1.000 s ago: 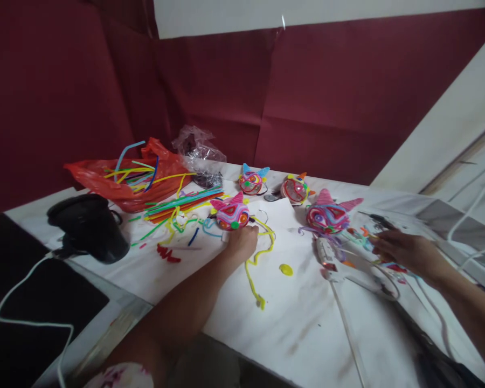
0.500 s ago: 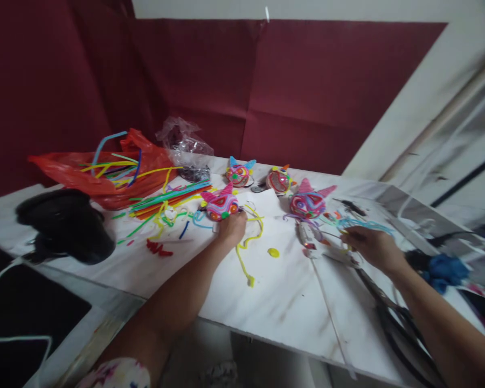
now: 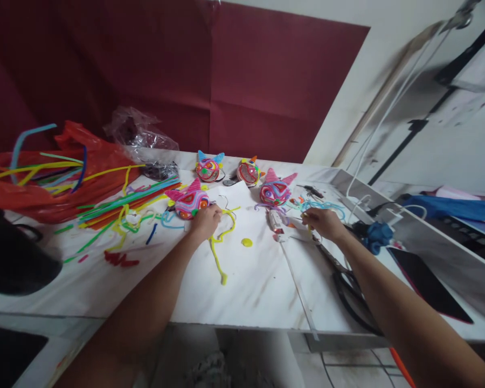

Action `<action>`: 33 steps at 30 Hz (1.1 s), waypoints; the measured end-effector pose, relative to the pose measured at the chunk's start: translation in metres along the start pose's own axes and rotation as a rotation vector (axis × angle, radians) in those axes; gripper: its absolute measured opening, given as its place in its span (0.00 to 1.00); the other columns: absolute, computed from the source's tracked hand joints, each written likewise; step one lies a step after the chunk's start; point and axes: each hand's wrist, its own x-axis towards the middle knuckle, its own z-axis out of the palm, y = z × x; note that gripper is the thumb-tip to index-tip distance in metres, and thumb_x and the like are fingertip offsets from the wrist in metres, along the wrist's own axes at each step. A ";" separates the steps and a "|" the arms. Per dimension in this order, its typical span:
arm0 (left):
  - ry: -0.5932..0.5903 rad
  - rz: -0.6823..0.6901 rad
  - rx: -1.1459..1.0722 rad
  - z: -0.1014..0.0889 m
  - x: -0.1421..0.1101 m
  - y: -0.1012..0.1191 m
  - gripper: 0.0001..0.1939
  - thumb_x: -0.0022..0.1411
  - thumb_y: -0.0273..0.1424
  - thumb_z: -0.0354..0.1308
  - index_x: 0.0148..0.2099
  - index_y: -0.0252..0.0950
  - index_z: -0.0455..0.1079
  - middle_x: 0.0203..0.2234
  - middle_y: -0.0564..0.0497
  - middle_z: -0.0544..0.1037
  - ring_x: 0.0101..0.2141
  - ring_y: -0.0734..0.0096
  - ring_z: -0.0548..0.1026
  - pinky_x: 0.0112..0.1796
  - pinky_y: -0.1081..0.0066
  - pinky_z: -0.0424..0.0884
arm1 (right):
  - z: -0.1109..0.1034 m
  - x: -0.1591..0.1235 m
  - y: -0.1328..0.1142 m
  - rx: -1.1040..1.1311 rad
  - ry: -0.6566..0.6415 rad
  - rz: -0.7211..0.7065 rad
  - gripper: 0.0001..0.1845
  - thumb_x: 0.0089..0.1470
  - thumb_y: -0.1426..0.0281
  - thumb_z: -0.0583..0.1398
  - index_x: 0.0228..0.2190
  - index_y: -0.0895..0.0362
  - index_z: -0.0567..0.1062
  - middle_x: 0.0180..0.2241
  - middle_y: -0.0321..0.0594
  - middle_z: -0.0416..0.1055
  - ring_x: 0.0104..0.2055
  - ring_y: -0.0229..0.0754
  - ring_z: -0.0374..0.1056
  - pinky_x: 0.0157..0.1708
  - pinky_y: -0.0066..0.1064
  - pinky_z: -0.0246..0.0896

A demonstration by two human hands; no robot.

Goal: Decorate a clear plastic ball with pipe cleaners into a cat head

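Note:
My left hand (image 3: 207,222) is closed at the lower right edge of a ball-shaped animal head (image 3: 188,203) made of coiled pink and lilac pipe cleaners, with pink ears and orange eyes. Its fingertips are partly hidden. To the right, my right hand (image 3: 324,223) pinches a short yellow pipe cleaner piece (image 3: 309,228), small and blurred. Between the hands lie a bent yellow pipe cleaner (image 3: 217,258) and a yellow coiled disc (image 3: 247,242) on white paper. A white glue gun (image 3: 275,223) rests left of my right hand, and scissors (image 3: 347,277) lie below it.
Three more animal heads stand behind: blue-eared (image 3: 209,168), orange-eared (image 3: 249,171) and pink-eared (image 3: 275,189). At left are a red plastic bag (image 3: 101,156) of pipe cleaners, a loose bundle (image 3: 133,199) and a black lamp-like object (image 3: 16,253). A low ledge (image 3: 420,237) bounds the right side.
The view has swung right, so everything shifts left in the picture. My right hand has moved from the cluttered right side closer to the glue gun. My left hand stays at the pink-eared head.

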 end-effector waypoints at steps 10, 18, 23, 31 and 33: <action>0.000 -0.012 -0.276 -0.012 0.001 -0.002 0.07 0.66 0.27 0.53 0.41 0.34 0.73 0.28 0.48 0.82 0.26 0.71 0.71 0.29 0.71 0.63 | 0.001 -0.001 0.004 -0.004 -0.051 0.008 0.08 0.53 0.70 0.59 0.24 0.55 0.76 0.20 0.37 0.75 0.23 0.40 0.69 0.28 0.29 0.58; 0.023 -0.005 -0.352 -0.026 0.004 -0.006 0.10 0.66 0.32 0.53 0.42 0.33 0.74 0.28 0.49 0.80 0.27 0.71 0.69 0.31 0.70 0.64 | 0.001 -0.004 0.009 -0.019 -0.084 0.032 0.08 0.54 0.72 0.57 0.29 0.55 0.77 0.21 0.38 0.77 0.23 0.41 0.71 0.28 0.28 0.60; 0.002 -0.021 -0.316 -0.022 0.006 -0.013 0.11 0.63 0.33 0.55 0.39 0.33 0.76 0.26 0.49 0.81 0.24 0.71 0.68 0.28 0.70 0.62 | 0.001 -0.007 0.004 -0.077 -0.070 0.020 0.08 0.55 0.74 0.58 0.31 0.56 0.79 0.25 0.41 0.79 0.28 0.43 0.74 0.30 0.28 0.61; -0.004 0.003 -0.263 -0.017 0.008 -0.015 0.13 0.59 0.39 0.55 0.34 0.36 0.76 0.27 0.49 0.82 0.29 0.63 0.78 0.33 0.68 0.70 | -0.006 -0.009 -0.009 -0.128 -0.014 0.003 0.11 0.57 0.75 0.57 0.30 0.56 0.80 0.31 0.46 0.81 0.34 0.47 0.75 0.35 0.31 0.58; -0.014 0.016 -0.247 -0.017 0.008 -0.014 0.12 0.59 0.37 0.54 0.31 0.37 0.74 0.28 0.48 0.83 0.31 0.63 0.79 0.35 0.68 0.71 | -0.008 -0.012 -0.012 -0.096 -0.018 0.003 0.10 0.56 0.74 0.58 0.29 0.56 0.79 0.30 0.45 0.81 0.34 0.45 0.75 0.35 0.30 0.59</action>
